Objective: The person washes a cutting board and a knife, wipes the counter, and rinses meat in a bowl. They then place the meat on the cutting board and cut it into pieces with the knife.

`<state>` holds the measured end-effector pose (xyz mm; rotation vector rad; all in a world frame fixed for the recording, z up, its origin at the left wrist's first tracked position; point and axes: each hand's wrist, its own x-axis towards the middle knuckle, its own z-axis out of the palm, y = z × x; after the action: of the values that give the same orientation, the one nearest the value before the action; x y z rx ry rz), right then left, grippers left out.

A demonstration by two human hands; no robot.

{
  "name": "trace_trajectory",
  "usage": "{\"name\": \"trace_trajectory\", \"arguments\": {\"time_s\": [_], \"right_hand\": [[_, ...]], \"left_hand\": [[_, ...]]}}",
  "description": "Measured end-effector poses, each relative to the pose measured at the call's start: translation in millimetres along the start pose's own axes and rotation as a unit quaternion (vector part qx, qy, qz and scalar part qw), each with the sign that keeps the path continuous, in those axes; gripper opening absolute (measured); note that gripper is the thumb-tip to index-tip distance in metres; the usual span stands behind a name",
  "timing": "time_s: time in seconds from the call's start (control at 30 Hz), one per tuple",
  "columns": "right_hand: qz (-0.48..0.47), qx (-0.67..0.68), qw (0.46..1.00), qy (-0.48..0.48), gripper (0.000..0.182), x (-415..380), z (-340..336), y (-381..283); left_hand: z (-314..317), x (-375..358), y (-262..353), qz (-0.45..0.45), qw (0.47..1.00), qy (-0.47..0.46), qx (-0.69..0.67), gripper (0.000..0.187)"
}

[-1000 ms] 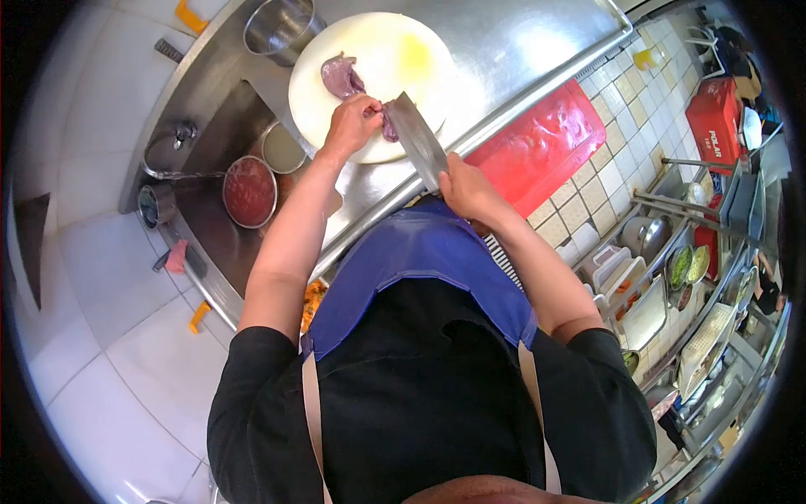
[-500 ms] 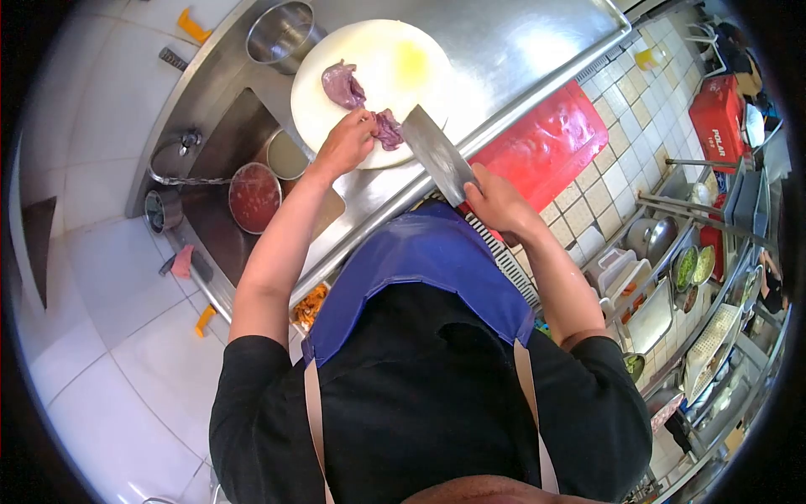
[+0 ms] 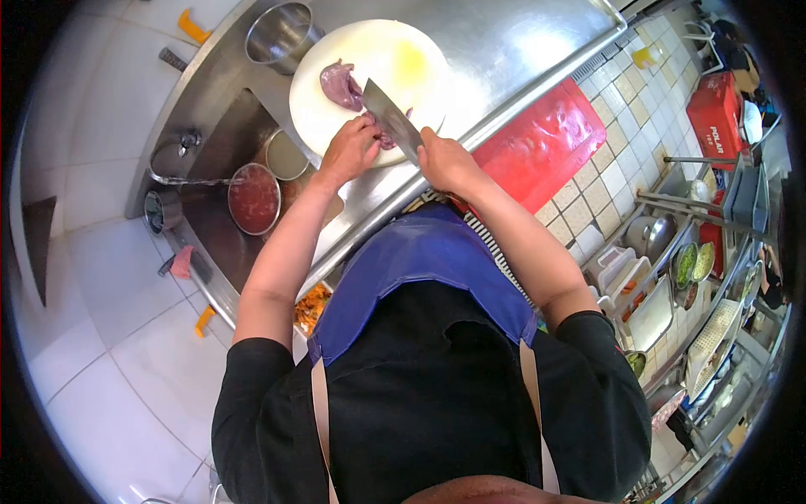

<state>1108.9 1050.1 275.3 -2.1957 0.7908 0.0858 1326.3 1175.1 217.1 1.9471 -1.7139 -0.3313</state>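
A wide cleaver (image 3: 391, 116) is gripped by my right hand (image 3: 445, 160); its blade lies over a small piece of dark reddish meat (image 3: 385, 141). Curled fingers of my left hand (image 3: 348, 153) press on that piece beside the blade. Part of the meat is hidden under the blade and fingers, and a bit shows on the blade's far side. Further back on the round white cutting board (image 3: 312, 118) lies a larger purple-red piece of meat (image 3: 339, 86).
A steel pot (image 3: 281, 38) stands behind the board. In the sink at left are a bowl of red liquid (image 3: 254, 199) and another container (image 3: 288, 154), near a running faucet (image 3: 189, 141). A red lid or crate (image 3: 546, 147) sits right of the counter edge.
My right hand has brought the cleaver left and over the small meat piece, close to my left fingers. My left hand stays on the meat. The larger piece has not moved.
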Motion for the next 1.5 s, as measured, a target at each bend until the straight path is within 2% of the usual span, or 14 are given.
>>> {"name": "trace_trajectory", "arguments": {"time_s": [0.13, 0.27, 0.33, 0.47, 0.53, 0.67, 0.73, 0.97, 1.13, 1.23, 1.27, 1.37, 1.5], "right_hand": [[0.029, -0.018, 0.999, -0.038, 0.024, -22.8, 5.7, 9.4], [0.019, -0.024, 0.998, -0.049, 0.026, -69.3, -17.6, 24.2], [0.017, -0.046, 0.997, -0.067, 0.026, -79.1, -27.8, 30.4], [0.023, -0.046, 0.997, -0.061, 0.026, -78.8, -42.6, 11.7], [0.045, -0.03, 0.998, -0.022, 0.025, -70.8, -41.5, -4.6], [0.037, -0.024, 0.999, -0.016, 0.026, -41.7, -17.9, -9.6], [0.04, -0.013, 0.999, -0.024, 0.026, -33.9, -10.8, -12.2], [0.035, -0.043, 0.996, -0.064, 0.02, -16.3, 0.4, -20.4], [0.014, -0.044, 0.998, -0.037, 0.019, 14.9, 14.0, -23.3], [0.024, -0.048, 0.997, -0.061, 0.019, -11.3, 0.7, -17.9], [0.052, -0.058, 0.993, -0.083, 0.02, -19.0, -2.2, -10.1], [0.043, -0.07, 0.993, -0.083, 0.022, -42.0, -20.3, 1.5], [0.044, -0.106, 0.993, -0.034, 0.025, -21.8, -22.3, 16.9]], "left_hand": [[4.3, -2.9, -8.8, -0.01, 1.0, 0.014, -0.021, 0.025], [-2.7, -5.8, -7.4, -0.04, 0.999, 0.023, -0.025, 0.021], [-8.5, -11.2, -15.6, -0.047, 0.999, -0.021, 0.004, 0.02], [-18.9, -16.1, -18.6, -0.03, 0.999, -0.019, -0.04, 0.02], [-19.5, -2.4, -8.8, -0.13, 0.987, 0.048, -0.084, 0.021], [-4.8, 19.4, -11.4, -0.168, 0.975, 0.083, -0.118, 0.021], [2.5, 21.9, -18.5, -0.182, 0.979, 0.052, -0.081, 0.021], [4.2, 14.8, -17.7, -0.177, 0.979, 0.067, -0.076, 0.017], [2.1, 16.5, -16.3, -0.184, 0.978, 0.053, -0.084, 0.017], [0.7, 19.8, -18.7, -0.199, 0.976, 0.05, -0.076, 0.019], [2.4, 18.0, -19.2, -0.198, 0.976, 0.052, -0.076, 0.019], [4.2, 14.8, -20.2, -0.153, 0.98, 0.088, -0.095, 0.02], [-8.0, 11.9, -8.1, -0.174, 0.977, 0.031, -0.116, 0.019]]}}
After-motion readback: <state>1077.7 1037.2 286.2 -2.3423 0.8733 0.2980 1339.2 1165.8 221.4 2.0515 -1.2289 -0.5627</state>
